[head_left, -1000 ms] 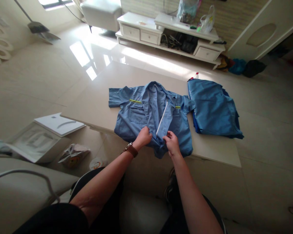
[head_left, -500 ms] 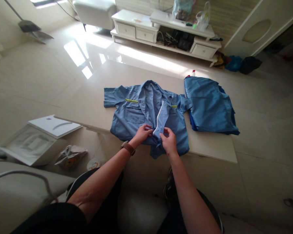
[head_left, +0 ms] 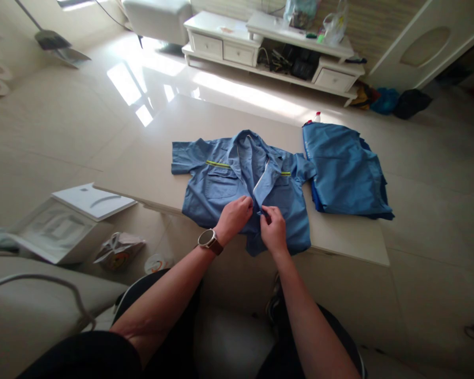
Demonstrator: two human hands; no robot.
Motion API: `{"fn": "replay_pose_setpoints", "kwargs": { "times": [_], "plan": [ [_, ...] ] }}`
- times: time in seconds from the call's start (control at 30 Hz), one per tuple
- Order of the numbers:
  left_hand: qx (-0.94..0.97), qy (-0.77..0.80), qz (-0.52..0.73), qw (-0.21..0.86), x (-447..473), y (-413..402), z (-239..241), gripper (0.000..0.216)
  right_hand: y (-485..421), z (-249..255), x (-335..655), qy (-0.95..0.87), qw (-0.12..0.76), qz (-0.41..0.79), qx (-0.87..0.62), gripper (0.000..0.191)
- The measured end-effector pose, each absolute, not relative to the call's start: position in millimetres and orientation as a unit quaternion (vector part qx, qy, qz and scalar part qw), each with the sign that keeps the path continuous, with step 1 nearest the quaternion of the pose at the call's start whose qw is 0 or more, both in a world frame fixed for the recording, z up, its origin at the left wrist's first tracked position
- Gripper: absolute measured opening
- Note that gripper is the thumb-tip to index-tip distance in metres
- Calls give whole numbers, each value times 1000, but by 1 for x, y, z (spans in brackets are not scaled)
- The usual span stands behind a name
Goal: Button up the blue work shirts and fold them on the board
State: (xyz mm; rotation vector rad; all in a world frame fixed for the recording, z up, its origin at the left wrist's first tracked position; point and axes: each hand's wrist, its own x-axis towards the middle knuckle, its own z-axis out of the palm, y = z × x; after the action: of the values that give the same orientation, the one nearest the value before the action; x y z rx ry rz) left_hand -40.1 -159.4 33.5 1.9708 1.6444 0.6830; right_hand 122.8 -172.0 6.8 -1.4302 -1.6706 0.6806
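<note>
A blue short-sleeved work shirt (head_left: pixel 217 184) lies spread face up on the low table, collar away from me and lower hem over the near edge. Its front hangs open at the neck, with a white zipper strip along one front edge and yellow stripes above the pockets. My left hand (head_left: pixel 237 213), a watch on its wrist, is closed at the front opening; its fingertips are partly hidden. Just beside it, my right hand (head_left: pixel 273 226) pinches the shirt's other front edge. A folded pile of blue clothes (head_left: pixel 345 168) touches the right sleeve.
The pale low table (head_left: pixel 142 173) stands on a tiled floor. At the lower left are an open white box (head_left: pixel 63 226) and a plastic bag (head_left: pixel 118 250). A white TV cabinet (head_left: pixel 229 50) runs along the back wall. A red-capped bottle (head_left: pixel 318 117) stands behind the clothes pile.
My left hand has rolled over at the front opening, so the watch face now shows. The two front edges have come closer together, and less of the white zipper strip is visible.
</note>
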Motion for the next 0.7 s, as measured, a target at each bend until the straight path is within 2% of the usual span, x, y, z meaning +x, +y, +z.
{"fn": "replay_pose_setpoints", "kwargs": {
  "times": [0.23,0.47,0.7],
  "plan": [
    [714,574,284,284,-40,-159,18,11,-174,6,113,-638,412,358,-543,29],
    [707,533,312,345,-41,-160,24,12,-171,5,121,-592,419,383,-572,23],
    [707,517,309,370,-41,-159,26,13,-172,9,121,-599,416,327,-602,18]
  ]
}}
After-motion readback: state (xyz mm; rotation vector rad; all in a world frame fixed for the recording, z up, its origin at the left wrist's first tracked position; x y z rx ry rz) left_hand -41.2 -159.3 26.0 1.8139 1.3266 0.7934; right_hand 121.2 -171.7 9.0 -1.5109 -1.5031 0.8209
